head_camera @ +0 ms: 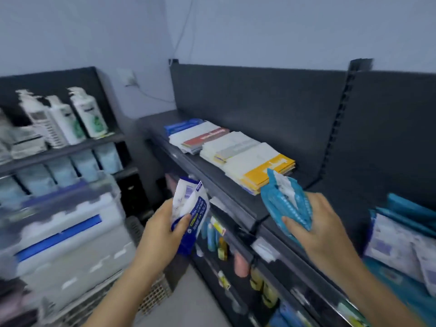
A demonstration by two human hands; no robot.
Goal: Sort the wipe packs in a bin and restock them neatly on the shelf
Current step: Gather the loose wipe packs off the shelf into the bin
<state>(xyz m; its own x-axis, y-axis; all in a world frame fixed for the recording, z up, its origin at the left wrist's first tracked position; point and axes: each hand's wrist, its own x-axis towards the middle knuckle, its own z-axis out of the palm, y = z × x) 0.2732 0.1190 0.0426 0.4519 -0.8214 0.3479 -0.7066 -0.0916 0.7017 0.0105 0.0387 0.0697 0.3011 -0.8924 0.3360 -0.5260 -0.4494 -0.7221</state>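
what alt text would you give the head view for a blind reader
A person's left hand holds a white-and-blue wipe pack and the right hand teal wipe packs, before a dark shelf of flat packets.

L-side bin [111, 192] w/ heavy blur; R-edge wipe packs [401, 244] partly off-frame
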